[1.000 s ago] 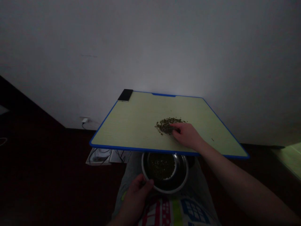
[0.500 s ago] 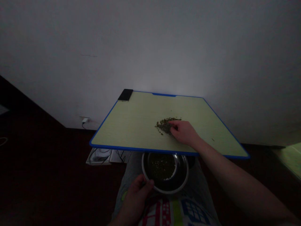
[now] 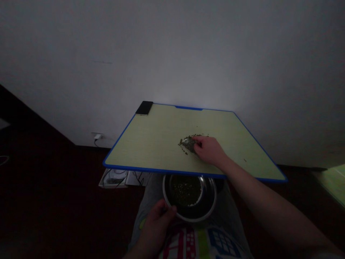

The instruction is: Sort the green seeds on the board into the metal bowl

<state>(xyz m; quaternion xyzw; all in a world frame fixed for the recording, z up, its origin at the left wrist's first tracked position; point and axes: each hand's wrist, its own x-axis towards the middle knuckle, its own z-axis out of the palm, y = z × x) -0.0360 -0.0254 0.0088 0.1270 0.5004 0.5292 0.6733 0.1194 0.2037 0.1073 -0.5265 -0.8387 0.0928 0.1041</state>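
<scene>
R hand (image 3: 210, 150) is mid-table, thumb & index at a small see-through pc (image 3: 189, 143) amid dark grains (image 3: 181, 141); can't tell if gripped. L hand (image 3: 156, 223) grips the steel bowl (image 3: 208, 196) by its near-left rim, w/ more grains inside, below the table's (image 3: 151, 144) near edge. Black phone (image 3: 144, 108) at far-left corner.

head view looks forward, down over tabletop (image 3: 151, 144)
</scene>
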